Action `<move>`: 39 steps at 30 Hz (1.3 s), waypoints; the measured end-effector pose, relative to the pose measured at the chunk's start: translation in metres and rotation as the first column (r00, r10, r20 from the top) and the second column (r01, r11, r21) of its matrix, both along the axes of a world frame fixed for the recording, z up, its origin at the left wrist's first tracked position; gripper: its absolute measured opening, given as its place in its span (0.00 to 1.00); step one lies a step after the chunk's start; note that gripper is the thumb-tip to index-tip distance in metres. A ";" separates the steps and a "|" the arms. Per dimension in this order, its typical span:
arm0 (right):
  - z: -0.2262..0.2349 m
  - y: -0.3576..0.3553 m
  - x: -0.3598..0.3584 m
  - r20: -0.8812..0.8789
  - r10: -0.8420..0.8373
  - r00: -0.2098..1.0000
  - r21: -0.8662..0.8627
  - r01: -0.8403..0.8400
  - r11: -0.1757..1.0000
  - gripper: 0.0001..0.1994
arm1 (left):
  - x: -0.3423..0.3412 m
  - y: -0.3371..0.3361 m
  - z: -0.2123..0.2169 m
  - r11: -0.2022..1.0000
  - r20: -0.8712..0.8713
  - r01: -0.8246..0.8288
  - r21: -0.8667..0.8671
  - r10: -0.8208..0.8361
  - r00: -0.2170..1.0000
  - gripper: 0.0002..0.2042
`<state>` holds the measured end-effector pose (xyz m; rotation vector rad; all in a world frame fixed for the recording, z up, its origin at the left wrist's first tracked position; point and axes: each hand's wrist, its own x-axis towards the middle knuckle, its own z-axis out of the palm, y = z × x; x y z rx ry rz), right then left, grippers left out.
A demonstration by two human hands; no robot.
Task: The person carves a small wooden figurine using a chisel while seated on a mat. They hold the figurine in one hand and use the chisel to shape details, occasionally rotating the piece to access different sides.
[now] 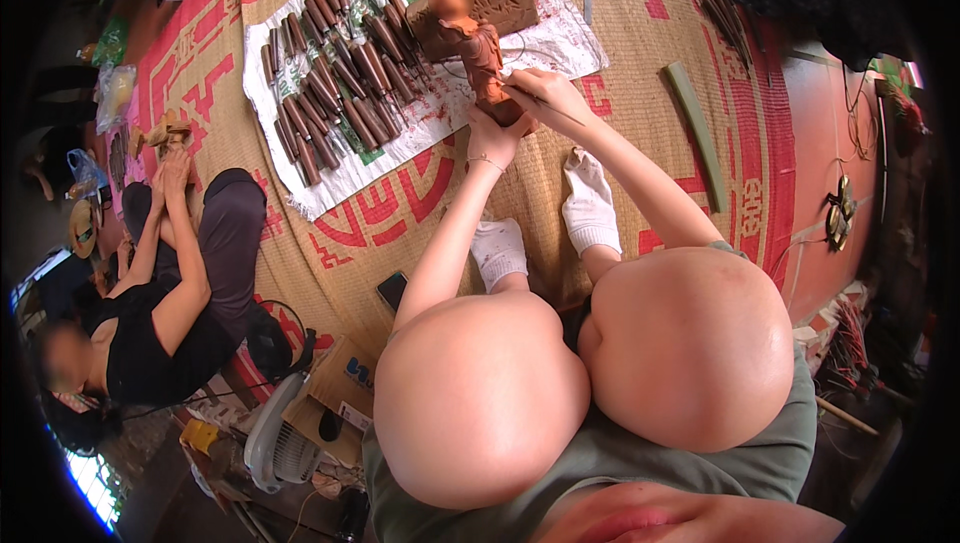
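A reddish-brown carved figurine (482,51) stands tilted at the front of a carved wooden block (510,5). My left hand (497,140) is closed around the figurine's base, steadying it from the near side. In my right hand (555,98) a thin stick-like tool (548,106) is pinched, its tip close to the figurine's lower side. What kind of tip it has is too small to tell. Under the block lies a white sheet (430,121) with reddish shavings. Several wooden-handled carving tools (370,65) lie in rows on it, left of the figurine.
A red-patterned straw mat (400,228) covers the floor. A phone (392,289) lies by my left foot, a long green strip (695,133) at the right. On the left sits another person (170,313) holding a wooden piece (165,135). Nearby are a fan (280,443) and cardboard box (335,388).
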<state>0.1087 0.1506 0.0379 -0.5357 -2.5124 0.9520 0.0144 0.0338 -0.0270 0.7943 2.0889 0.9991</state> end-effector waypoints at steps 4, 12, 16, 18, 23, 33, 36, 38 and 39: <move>0.000 0.002 -0.001 -0.021 0.103 0.994 0.135 -0.099 0.986 0.10 | 0.002 0.002 0.005 0.999 -0.008 0.000 -0.049 -0.001 1.000 0.46; -0.009 0.010 0.010 -0.020 0.221 0.975 -0.004 -0.221 0.975 0.11 | -0.001 0.007 0.001 0.990 0.093 -0.049 -0.133 0.062 0.994 0.46; 0.002 0.017 0.015 0.035 0.227 0.973 -0.103 -0.223 0.969 0.07 | -0.002 0.007 -0.003 0.985 0.087 -0.059 -0.161 0.074 0.993 0.46; -0.001 0.017 0.012 -0.033 0.154 0.988 -0.154 -0.157 0.976 0.06 | 0.000 0.007 -0.003 0.983 0.076 -0.062 -0.174 0.076 0.994 0.46; -0.002 0.013 0.005 -0.096 0.088 0.991 -0.146 -0.102 0.984 0.06 | 0.000 0.006 0.002 0.992 0.081 -0.070 -0.106 0.079 0.994 0.46; -0.019 -0.002 -0.006 -0.115 0.067 0.991 0.048 -0.061 0.997 0.09 | -0.001 0.005 0.004 0.998 0.088 -0.058 -0.022 0.059 0.994 0.46; -0.020 -0.010 -0.010 -0.194 0.026 0.981 0.064 -0.014 0.998 0.10 | 0.001 0.005 -0.006 0.998 0.044 -0.065 -0.017 0.066 0.997 0.44; -0.017 -0.010 -0.009 -0.174 0.048 0.984 0.079 -0.034 0.996 0.10 | -0.001 0.005 -0.016 0.998 0.057 -0.049 0.044 0.046 0.997 0.42; -0.016 -0.009 -0.009 -0.165 0.059 0.984 0.086 -0.045 0.995 0.11 | -0.002 0.005 -0.021 0.996 0.062 -0.042 0.074 0.037 0.997 0.41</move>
